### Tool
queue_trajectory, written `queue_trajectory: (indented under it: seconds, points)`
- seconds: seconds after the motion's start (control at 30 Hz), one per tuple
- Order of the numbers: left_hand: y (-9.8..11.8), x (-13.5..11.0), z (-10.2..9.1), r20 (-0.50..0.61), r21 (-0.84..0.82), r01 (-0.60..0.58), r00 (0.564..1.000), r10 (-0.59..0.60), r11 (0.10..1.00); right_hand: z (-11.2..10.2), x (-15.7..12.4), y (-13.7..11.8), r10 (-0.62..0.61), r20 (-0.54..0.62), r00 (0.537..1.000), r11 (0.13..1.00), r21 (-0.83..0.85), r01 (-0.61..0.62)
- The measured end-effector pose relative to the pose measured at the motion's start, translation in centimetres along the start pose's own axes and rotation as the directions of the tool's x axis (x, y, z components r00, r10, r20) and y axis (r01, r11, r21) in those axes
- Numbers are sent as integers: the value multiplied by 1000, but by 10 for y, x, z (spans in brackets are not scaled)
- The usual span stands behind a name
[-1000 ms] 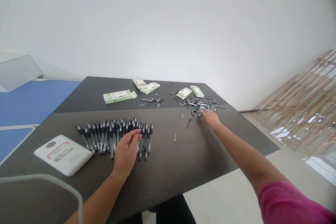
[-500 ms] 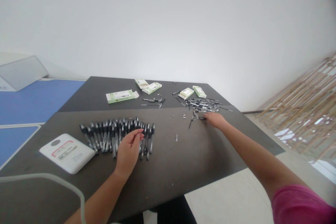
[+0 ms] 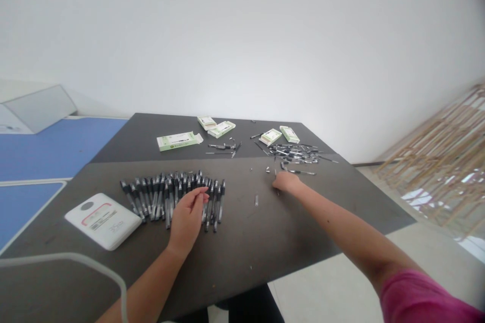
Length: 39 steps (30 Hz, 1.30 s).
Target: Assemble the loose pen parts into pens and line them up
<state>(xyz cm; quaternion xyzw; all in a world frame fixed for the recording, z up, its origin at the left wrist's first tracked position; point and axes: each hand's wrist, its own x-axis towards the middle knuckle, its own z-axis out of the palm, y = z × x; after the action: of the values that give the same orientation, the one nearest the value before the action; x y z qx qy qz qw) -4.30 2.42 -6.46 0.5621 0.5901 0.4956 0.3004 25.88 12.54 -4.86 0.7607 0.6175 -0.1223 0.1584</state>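
My left hand is closed, thumb and fingers pinched together in front of a row of black-and-clear gel pens. Whatever the pinch holds, if anything, is too small to make out. Out to the right, my right hand is down at the tabletop with its fingers closed round a thin pen refill, whose ends barely show. A loose pen piece lies just beyond that hand, with a short dark part beside it. Behind is a jumbled pile of pen parts.
Green-and-white pen boxes lie toward the back of the dark table. A smaller group of pen parts lies near them. At left are a white flat device and a pale cable. A small clear piece lies mid-table.
My right hand has moved left and nearer, from the loose pen piece to the thin refill, and closed on it. My left hand keeps its pinch. The view has shifted slightly.
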Motion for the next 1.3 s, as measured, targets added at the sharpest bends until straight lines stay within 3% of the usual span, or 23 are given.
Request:
queue_trajectory:
  seconds: [0.17, 0.33, 0.4, 0.47, 0.53, 0.6, 0.7, 0.77, 0.8, 0.83, 0.9, 1.0, 1.1, 1.3]
  points:
    - [-1, -1, 1, 2, -29, 18, 1000, -18, 999, -17, -11, 6, -48, 47, 998, 995, 85, 43]
    - [3, -3, 7, 107, -155, 95, 991, -79, 983, -30, -54, -19, -305, -52, 951, 923, 230, 309]
    - [7, -5, 9, 216, -229, 169, 969, -119, 959, -26, -77, -42, -460, -56, 886, 834, 316, 453]
    - [9, -7, 11, 327, -291, 244, 934, -143, 925, -19, -98, -67, -664, -70, 744, 639, 463, 614]
    - [9, -9, 12, 390, -335, 281, 910, -139, 900, -11, -113, -88, -734, -143, 665, 541, 469, 698]
    - [7, -9, 12, 412, -378, 293, 903, -124, 878, -5, -119, -103, -743, -198, 639, 511, 448, 734]
    - [3, -7, 11, 356, -487, 326, 921, -157, 810, -1, -108, -111, -791, -147, 593, 427, 562, 708]
    - [2, -6, 11, 277, -562, 348, 934, -225, 751, -5, -85, -109, -772, -147, 618, 428, 598, 677]
    - [2, -5, 11, 238, -590, 352, 936, -260, 727, -10, -69, -106, -712, -201, 673, 476, 566, 673]
    - [2, -5, 11, 210, -610, 356, 934, -289, 708, -16, -52, -103, -599, -290, 746, 580, 485, 654]
    - [3, -4, 11, 190, -631, 371, 926, -328, 682, -34, -13, -99, -469, -383, 796, 674, 427, 602]
    - [3, -4, 12, 194, -635, 394, 914, -356, 664, -63, 40, -102, -368, -451, 813, 755, 365, 545]
    - [1, -4, 13, 196, -639, 397, 912, -360, 658, -85, 75, -122, -373, -453, 809, 776, 325, 540]
    - [2, -4, 11, 193, -640, 400, 910, -366, 656, -87, 99, -187, -424, -444, 790, 727, 353, 588]
